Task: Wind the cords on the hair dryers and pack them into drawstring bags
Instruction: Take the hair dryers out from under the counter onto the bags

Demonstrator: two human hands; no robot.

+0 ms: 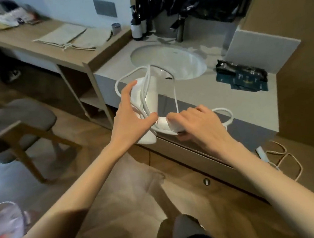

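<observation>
Hair dryer (pixel 154 94) held in front of the sink (pixel 165 59): fingers of your left hand (pixel 131 117) wrap the barrel, fingers of your right hand (pixel 199 126) curl round the handle. Cord (pixel 145 93) loops loosely over the sink rim and past your right hand. Drawstring bags (pixel 66 36) lie flat on the desk (pixel 27 33) back left, dark packet (pixel 242 73) beside the sink.
</observation>
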